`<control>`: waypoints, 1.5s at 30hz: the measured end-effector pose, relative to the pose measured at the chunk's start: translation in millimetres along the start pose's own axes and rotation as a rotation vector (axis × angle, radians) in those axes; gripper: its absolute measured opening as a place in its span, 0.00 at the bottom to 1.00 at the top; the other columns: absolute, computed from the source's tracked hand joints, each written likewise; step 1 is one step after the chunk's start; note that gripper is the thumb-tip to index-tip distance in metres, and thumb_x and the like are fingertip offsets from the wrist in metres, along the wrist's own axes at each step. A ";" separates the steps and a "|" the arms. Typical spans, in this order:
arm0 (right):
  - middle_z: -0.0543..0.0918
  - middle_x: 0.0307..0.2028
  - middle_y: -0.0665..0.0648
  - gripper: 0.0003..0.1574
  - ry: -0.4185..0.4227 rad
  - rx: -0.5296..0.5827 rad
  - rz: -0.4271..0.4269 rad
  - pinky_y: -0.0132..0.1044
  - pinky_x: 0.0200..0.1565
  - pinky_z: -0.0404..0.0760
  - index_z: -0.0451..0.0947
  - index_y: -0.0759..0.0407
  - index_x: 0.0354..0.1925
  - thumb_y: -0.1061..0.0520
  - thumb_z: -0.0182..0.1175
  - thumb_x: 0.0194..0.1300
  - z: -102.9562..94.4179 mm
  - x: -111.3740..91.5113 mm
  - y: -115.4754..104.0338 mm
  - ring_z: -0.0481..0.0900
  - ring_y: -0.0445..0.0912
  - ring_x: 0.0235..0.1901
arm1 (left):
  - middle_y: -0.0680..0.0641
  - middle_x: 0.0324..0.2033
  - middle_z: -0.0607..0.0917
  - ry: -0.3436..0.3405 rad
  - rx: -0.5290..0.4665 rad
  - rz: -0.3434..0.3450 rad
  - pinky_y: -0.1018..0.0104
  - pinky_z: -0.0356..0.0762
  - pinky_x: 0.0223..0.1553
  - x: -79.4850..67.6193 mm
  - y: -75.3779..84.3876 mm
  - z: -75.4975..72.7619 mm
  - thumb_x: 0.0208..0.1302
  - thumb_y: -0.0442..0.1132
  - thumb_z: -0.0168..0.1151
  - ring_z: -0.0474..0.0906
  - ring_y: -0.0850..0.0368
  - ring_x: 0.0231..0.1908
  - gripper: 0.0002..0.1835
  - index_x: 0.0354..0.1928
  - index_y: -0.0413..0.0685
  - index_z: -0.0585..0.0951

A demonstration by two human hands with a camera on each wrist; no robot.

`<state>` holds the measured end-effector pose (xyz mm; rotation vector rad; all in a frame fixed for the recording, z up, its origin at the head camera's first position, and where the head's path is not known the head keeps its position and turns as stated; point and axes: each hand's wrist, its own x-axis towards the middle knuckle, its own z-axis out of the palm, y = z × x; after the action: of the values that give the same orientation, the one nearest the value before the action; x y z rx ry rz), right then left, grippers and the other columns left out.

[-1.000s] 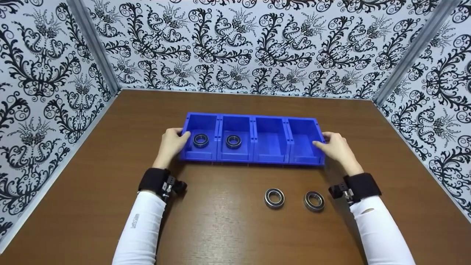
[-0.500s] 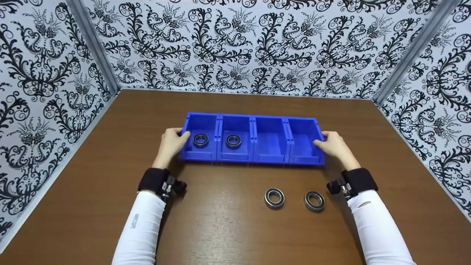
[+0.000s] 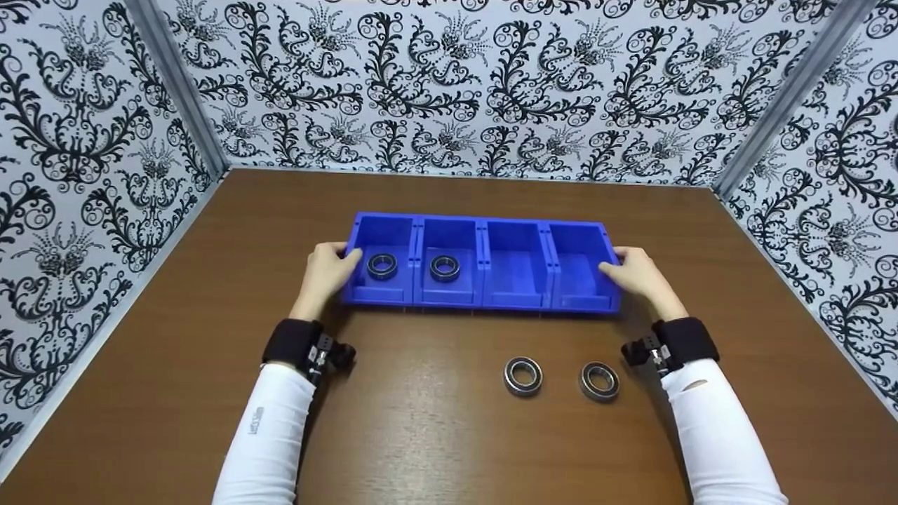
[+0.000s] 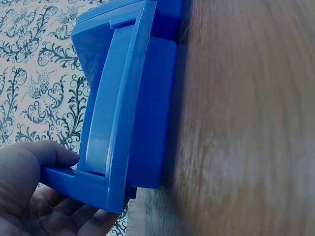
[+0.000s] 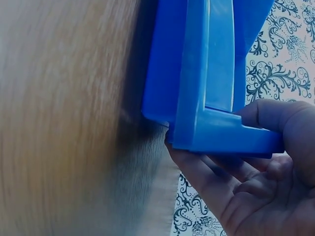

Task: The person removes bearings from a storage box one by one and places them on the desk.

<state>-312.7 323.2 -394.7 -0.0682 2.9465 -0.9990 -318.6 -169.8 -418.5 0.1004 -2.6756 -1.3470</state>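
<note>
Between the left hand (image 3: 325, 275) and right hand (image 3: 638, 275), the blue bin row (image 3: 484, 265) was pinched at both ends. Only the right wristband (image 3: 690, 347) had been shifted slightly inward; the hold seemed merely adjusted, two loose bearings (image 3: 510, 379) left nearer the right hand.

Soft glare on the tabletop (image 3: 421, 435)

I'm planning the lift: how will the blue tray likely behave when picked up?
The blue tray is probably stiff: no sag shows between the left hand and right hand. Tilting may make the two bearings slide, as they have room around them. Its shiny surface might be somewhat slippery.
</note>
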 end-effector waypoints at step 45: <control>0.82 0.52 0.79 0.29 0.009 0.128 -0.020 0.22 0.36 0.77 0.71 0.82 0.62 0.60 0.50 0.72 6.8 -1.2 6.0 0.84 0.47 0.39 | 0.35 0.53 0.87 -0.009 0.000 -0.008 0.52 0.79 0.56 0.4 -1.1 0.2 0.69 0.43 0.55 0.80 0.48 0.48 0.22 0.59 0.39 0.84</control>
<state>-311.4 323.9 -403.7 -0.0897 2.8874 -1.1907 -319.1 -170.4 -419.4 0.1051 -2.6856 -1.3532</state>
